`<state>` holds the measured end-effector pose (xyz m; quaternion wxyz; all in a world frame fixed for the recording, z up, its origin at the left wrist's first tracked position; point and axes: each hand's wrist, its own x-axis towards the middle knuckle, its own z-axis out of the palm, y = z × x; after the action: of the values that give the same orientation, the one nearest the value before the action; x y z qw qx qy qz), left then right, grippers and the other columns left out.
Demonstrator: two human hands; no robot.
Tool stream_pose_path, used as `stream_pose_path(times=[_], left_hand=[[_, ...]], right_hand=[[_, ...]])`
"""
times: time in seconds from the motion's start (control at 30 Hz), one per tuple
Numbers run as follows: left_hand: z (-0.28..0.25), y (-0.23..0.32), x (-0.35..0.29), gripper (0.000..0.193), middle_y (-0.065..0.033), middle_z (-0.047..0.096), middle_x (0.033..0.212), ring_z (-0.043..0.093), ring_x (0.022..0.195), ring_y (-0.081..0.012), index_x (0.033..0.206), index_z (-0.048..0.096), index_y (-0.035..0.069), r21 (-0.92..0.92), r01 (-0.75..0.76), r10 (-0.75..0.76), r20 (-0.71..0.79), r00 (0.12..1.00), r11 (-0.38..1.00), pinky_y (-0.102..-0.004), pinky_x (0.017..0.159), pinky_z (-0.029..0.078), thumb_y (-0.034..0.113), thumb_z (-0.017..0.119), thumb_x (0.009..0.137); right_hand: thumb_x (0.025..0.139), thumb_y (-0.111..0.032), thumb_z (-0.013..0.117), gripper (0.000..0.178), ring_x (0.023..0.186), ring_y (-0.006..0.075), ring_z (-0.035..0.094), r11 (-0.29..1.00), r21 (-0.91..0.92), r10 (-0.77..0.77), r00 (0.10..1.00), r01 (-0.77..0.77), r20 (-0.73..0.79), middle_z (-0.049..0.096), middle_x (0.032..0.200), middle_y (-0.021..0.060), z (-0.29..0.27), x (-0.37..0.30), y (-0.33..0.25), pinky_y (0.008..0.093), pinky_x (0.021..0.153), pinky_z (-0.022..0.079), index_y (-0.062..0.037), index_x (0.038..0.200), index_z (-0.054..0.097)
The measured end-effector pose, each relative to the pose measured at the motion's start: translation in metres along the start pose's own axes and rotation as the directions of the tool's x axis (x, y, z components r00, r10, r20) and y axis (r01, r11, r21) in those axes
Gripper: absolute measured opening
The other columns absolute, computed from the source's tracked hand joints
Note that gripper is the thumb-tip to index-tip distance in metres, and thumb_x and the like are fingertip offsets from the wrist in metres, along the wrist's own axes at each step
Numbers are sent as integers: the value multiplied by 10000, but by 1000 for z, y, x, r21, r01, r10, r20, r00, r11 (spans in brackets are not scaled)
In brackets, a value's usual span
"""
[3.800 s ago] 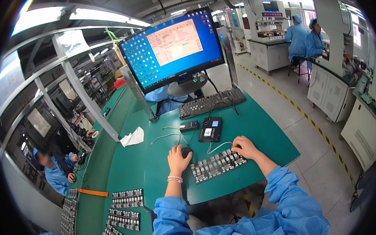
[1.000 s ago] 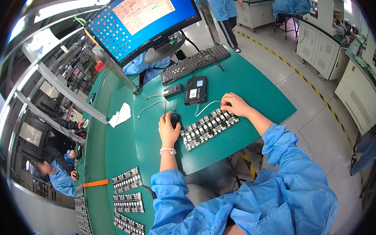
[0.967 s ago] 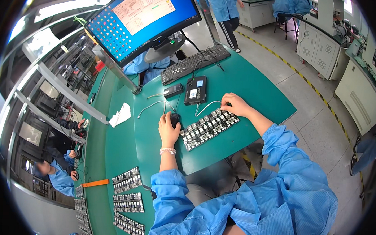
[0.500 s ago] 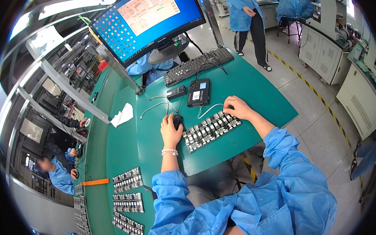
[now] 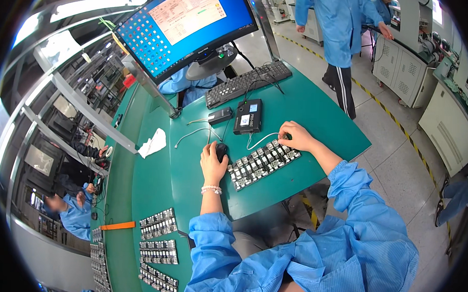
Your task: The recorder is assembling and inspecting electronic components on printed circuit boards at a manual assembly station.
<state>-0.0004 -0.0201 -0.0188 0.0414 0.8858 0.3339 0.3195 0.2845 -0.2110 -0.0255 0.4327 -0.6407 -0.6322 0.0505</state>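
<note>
My left hand (image 5: pixel 212 164) is wrapped over a black computer mouse (image 5: pixel 221 151) on the green table. To its right lies a panel of small circuit boards (image 5: pixel 263 164) in a row, with white and metallic parts. At the panel's far right end, my right hand (image 5: pixel 297 137) pinches the end of a white cable (image 5: pixel 260 141); the fingers hide the tip, so I cannot tell if it is plugged in. The cable runs to a black tester box (image 5: pixel 248 117) with a small lit screen. Beside that box sits a smaller black box (image 5: pixel 220 115) with pale leads.
A monitor (image 5: pixel 184 31) and a black keyboard (image 5: pixel 247 85) stand at the back. Several more board panels (image 5: pixel 159 251) lie at the lower left, near an orange strip (image 5: pixel 118 226). White tissue (image 5: pixel 153 143) rests left of the leads. A person in blue (image 5: pixel 339 36) walks beyond the table.
The person beyond the table has moved to the right and nearer. My hands, the mouse and the panel stay almost where they were.
</note>
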Motion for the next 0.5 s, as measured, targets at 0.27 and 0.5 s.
stream_pose_path(times=[0.27,0.5], left_hand=[[0,1,0,624,-169,488,1289,491,1141,-370,1316,480,115,4,5,-5,-3,1000,1000,-470,933,427,224,689,738],[0,0,1,619,-170,493,1275,495,1133,-369,1309,485,114,5,-6,6,-8,1000,1000,-467,930,432,225,689,735]], right_hand=[[753,-117,676,111,944,222,557,1000,-9,-24,1000,24,-4,588,931,28,-2,1,1,368,858,441,-91,841,614],[668,-73,607,210,976,265,526,1000,10,-17,1000,17,-19,582,971,38,-2,2,3,389,886,410,-110,875,611]])
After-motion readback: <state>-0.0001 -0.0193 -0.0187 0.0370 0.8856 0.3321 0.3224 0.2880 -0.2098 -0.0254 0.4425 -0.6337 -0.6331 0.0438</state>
